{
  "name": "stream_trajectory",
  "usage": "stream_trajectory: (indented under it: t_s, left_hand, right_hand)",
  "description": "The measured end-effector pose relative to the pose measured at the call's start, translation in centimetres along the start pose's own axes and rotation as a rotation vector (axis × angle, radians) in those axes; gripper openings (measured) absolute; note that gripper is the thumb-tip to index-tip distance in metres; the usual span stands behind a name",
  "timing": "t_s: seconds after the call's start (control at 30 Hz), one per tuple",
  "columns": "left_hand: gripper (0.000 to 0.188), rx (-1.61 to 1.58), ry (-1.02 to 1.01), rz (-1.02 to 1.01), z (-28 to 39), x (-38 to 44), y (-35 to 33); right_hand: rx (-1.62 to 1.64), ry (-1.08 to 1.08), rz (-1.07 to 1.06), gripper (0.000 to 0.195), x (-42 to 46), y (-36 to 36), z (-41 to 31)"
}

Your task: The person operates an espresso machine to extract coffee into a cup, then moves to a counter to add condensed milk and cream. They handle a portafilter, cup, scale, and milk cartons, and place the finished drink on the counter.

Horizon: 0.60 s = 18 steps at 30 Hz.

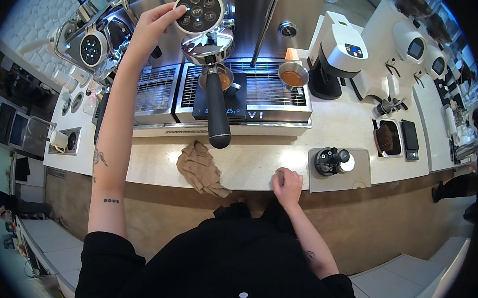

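Note:
My left hand (158,19) reaches up to the round button panel (198,11) of an espresso machine, a fingertip at one of its buttons, holding nothing. Under that panel a portafilter with a black handle (218,110) sits locked in the group head (208,47). Below it, partly hidden, a metal cup with coffee (223,81) stands on a black scale (240,95). Another metal cup of coffee (292,78) is on the drip tray at the right. My right hand (289,185), fingers curled, rests at the counter's front edge; whether it holds anything cannot be told.
A crumpled brown cloth (200,167) hangs partly over the counter edge. Black and white tamping tools (331,161) stand on a grey mat (360,166). White grinders (344,44) stand at the right. A steam wand (265,26) points down behind the drip tray.

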<state>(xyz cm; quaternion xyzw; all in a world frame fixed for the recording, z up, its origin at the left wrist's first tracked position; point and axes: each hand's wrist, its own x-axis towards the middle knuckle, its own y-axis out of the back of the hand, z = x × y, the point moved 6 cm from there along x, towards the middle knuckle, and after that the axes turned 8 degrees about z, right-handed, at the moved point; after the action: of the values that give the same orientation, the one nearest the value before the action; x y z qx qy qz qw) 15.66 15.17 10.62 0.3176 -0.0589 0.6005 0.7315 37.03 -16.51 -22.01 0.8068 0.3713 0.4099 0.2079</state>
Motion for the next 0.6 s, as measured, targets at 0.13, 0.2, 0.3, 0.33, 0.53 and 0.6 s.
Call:
stream_trajectory:
  t_s: [0.13,0.2,0.3,0.33,0.53,0.6]
  left_hand:
    - [0.026,-0.018,0.001,0.007,0.25,-0.05,-0.23]
    - [0.026,-0.014,0.007,0.007,0.27,-0.09,-0.26]
    - [0.026,-0.029,0.002,0.005,-0.08,0.09,-0.20]
    - [0.026,-0.033,0.000,0.004,-0.04,0.04,-0.21]
    - [0.027,-0.042,-0.007,0.002,0.41,-0.19,-0.37]
    - [0.027,-0.037,-0.004,-0.001,0.24,-0.05,-0.34]
  right_hand:
    - [-0.002,-0.003,0.002,0.016,-0.14,-0.16,0.22]
    - [0.002,-0.008,0.004,0.016,-0.13,-0.19,0.28]
    - [-0.010,-0.014,-0.011,0.015,-0.16,-0.31,0.27]
    - [-0.013,-0.008,-0.006,0.015,-0.16,-0.31,0.26]
    - [-0.009,0.005,0.014,0.014,-0.17,-0.28,0.24]
    - [-0.008,0.004,0.017,0.014,-0.24,-0.36,0.34]
